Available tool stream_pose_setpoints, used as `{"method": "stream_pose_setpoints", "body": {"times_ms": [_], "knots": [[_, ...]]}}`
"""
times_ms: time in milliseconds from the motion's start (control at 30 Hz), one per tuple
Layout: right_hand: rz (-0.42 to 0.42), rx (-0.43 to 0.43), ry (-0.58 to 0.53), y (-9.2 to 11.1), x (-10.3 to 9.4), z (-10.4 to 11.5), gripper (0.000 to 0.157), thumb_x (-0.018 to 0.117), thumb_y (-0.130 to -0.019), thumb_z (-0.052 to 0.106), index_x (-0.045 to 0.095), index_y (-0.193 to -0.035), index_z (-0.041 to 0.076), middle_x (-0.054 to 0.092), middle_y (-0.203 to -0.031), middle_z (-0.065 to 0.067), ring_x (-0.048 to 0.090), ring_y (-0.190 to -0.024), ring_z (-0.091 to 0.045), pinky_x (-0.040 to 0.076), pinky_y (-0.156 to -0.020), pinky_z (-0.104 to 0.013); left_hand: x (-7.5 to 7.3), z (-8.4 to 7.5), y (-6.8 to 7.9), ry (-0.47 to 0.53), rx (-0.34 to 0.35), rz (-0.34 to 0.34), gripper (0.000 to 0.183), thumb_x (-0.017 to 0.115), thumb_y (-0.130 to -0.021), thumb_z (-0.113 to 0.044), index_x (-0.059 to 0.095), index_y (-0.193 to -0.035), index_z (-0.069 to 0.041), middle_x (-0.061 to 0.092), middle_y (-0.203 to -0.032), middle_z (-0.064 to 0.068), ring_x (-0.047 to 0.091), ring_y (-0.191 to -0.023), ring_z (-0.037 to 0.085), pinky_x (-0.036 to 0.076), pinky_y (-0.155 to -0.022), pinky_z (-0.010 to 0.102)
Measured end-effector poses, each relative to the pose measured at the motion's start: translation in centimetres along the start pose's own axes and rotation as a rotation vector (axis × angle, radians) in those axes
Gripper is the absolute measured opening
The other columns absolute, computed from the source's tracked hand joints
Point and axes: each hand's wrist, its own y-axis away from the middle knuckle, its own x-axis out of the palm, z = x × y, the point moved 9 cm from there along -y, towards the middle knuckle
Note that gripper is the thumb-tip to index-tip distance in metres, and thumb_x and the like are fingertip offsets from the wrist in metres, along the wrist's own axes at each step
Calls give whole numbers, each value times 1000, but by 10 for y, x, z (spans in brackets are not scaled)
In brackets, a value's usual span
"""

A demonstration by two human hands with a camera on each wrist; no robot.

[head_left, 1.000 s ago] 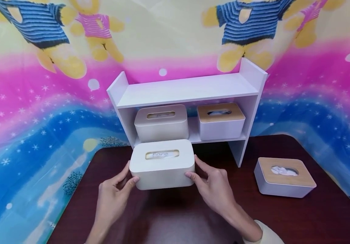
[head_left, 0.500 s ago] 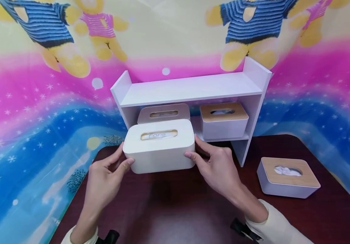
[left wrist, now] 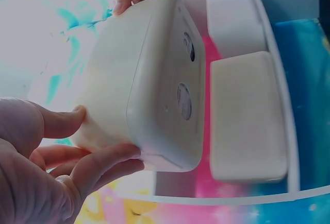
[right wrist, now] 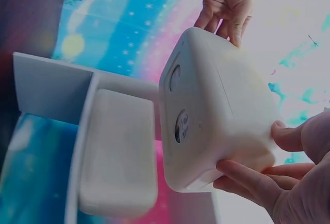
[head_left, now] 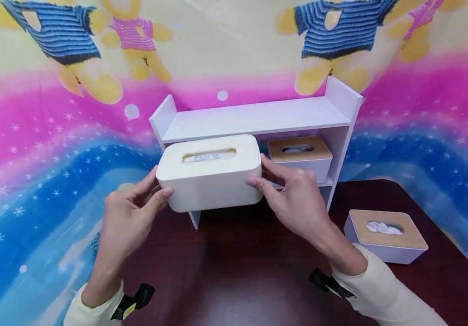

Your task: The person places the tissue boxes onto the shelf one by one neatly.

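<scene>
Cream and smooth, the tissue box (head_left: 211, 192) hangs in the air before the left half of the rack (head_left: 254, 120), at the far side of the tabletop (head_left: 234, 271). It has just risen: half a second ago its top sat lower, with part of the matching box (left wrist: 247, 121) showing behind it. Now, in the head view, it hides that one and overlaps the front edge of the upper shelf. The left hand (head_left: 126, 217) pinches one end and the right hand (head_left: 299, 199) the other, thumbs on the front face.

For the work, this seems to mean the lift depends wholly on an even two-handed grip. One wood-topped box stands at the right of the lower shelf; another rests near the tabletop's right edge.
</scene>
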Motion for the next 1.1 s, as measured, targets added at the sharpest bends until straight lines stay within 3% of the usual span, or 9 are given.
{"method": "stream_pose_setpoints", "body": {"times_ms": [67, 200, 300, 633, 900, 1100], "knots": [[-6, -10, -9, -6, -5, 4, 64, 82, -96, 27, 58, -154, 17, 67, -146, -10, 74, -122, -30, 64, -90, -43, -4, -6, -5, 17, 25, -13, 60, 79, -99, -18, 55, -154, -23, 66, -150, 10, 73, -122, 15, 60, -84, 18], [-28, -25, 0, -19, -15, 14, 62, 82, -96, 29, 59, -153, 18, 70, -143, -10, 75, -120, -30, 64, -92, -45, -13, -18, -15, 47, 52, -40, 57, 79, -99, -18, 59, -152, -25, 70, -146, 9, 74, -113, -3, 61, -82, 19], [-45, -30, 27, -28, -22, 22, 62, 83, -95, 30, 61, -151, 17, 73, -139, -10, 77, -117, -29, 63, -95, -45, -19, -25, -22, 40, 59, -57, 55, 79, -99, -20, 61, -150, -30, 72, -143, 9, 74, -107, -8, 62, -81, 18], [-67, -16, 27, -51, -40, 42, 61, 83, -96, 32, 60, -152, 23, 73, -139, -7, 79, -115, -27, 62, -101, -43, -32, -44, -44, 32, 34, -75, 54, 79, -98, -31, 61, -149, -37, 72, -145, 4, 76, -123, 19, 61, -82, 19], [-88, -17, 25, -70, -48, 51, 56, 80, -98, 32, 61, -151, 25, 72, -141, -5, 77, -118, -27, 62, -101, -43, -35, -52, -66, 80, 5, -89, 54, 79, -97, -36, 62, -148, -36, 73, -143, 6, 75, -124, 22, 62, -82, 22], [-93, -16, 1, -91, -44, 46, 51, 80, -99, 29, 66, -148, 22, 72, -141, -8, 75, -121, -29, 61, -102, -45, -30, -49, -87, 123, -7, -85, 51, 79, -97, -33, 64, -146, -36, 73, -142, 4, 74, -126, 22, 63, -82, 24]]}}
